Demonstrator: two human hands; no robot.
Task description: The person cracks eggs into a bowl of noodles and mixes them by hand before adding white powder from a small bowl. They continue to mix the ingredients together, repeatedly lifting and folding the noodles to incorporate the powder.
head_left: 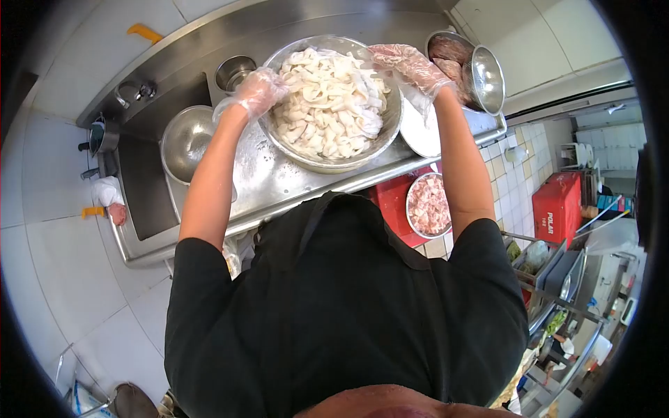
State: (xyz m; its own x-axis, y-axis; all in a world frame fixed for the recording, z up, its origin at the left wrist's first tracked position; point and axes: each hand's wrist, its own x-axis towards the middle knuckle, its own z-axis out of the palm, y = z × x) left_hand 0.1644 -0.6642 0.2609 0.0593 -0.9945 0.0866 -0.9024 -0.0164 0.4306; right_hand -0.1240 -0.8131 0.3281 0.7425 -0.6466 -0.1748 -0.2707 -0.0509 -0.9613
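A large metal bowl stands on the steel drainboard, heaped with pale, whitish strips of what looks like raw meat or seafood. My left hand, in a clear plastic glove, is closed over the bowl's left rim, fingertips beside the strips. On the opposite side, my right hand, also gloved, grips the upper right rim. Some of its fingers are hidden by the loose plastic. Left of the bowl lies an emptier metal bowl, and a small steel pot sits behind my left hand.
Bowls at the back right hold dark red meat; one metal bowl is tipped there. A white round lid or plate lies under my right forearm. Lower down, a bowl of chopped pink meat rests on a red crate. The sink is left.
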